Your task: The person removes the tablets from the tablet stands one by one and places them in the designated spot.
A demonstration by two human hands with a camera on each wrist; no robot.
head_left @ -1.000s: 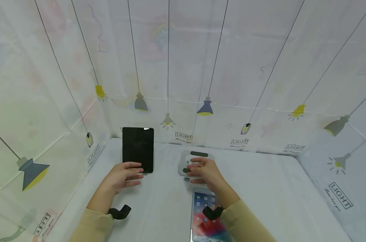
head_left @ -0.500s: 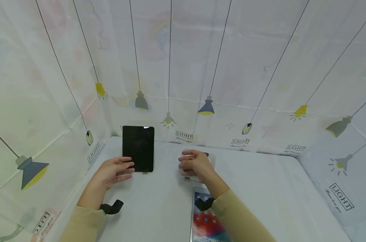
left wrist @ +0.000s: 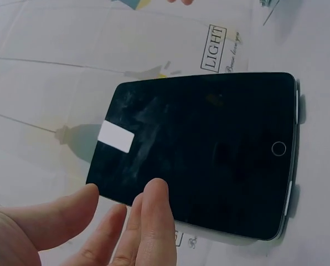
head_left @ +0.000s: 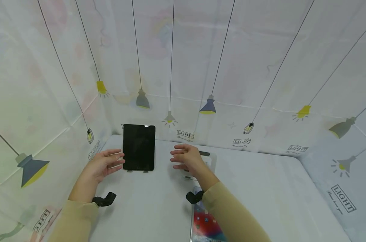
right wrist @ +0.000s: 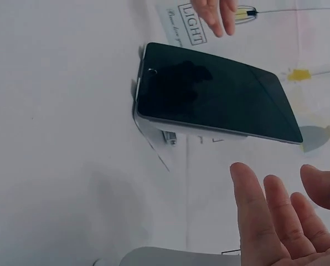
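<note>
A tablet with a dark screen (head_left: 139, 146) stands propped up at the back left, its lower edge on the small lips of a stand (right wrist: 169, 137). My left hand (head_left: 102, 164) is beside the tablet's left edge, fingers relaxed and holding nothing; the left wrist view shows its fingertips (left wrist: 155, 191) overlapping that edge. To the right of the tablet, my right hand (head_left: 187, 159) hovers with loosely bent fingers and nothing in its grasp. Partly hidden behind it, a flat grey-white folded stand (head_left: 213, 161) lies on the table.
A second tablet (head_left: 202, 223) with a lit home screen lies flat near the front, partly covered by my right forearm. A white cloth (head_left: 261, 195) covers the table. Curtains printed with lamps (head_left: 207, 107) hang at the back and sides.
Both hands have moved left and slightly away from me. The left hand has shifted from in front of the dark tablet to its left side; the right hand has come off the folded stand's middle.
</note>
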